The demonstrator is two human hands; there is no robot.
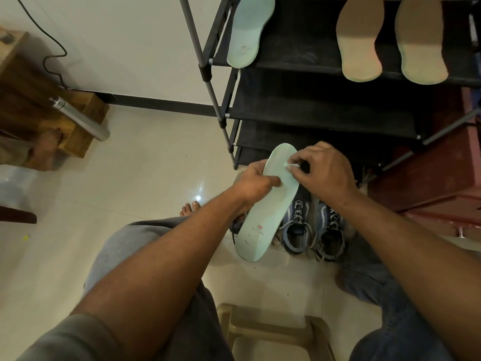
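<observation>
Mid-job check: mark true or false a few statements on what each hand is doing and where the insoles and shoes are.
1. The left hand grips the pale green insole. True.
2. The right hand holds nothing. False: it pinches a small white wad against that insole.
3. Three more insoles lie on the black rack. True.
4. The blue shoes sit on the rack. False: they stand on the floor, under the held insole.

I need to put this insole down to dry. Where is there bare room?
Free: the top shelf between the mint insole and the tan insoles; the whole middle shelf; the floor tiles left of the rack post. Crowded: below the held insole, where the blue sneakers stand.
</observation>
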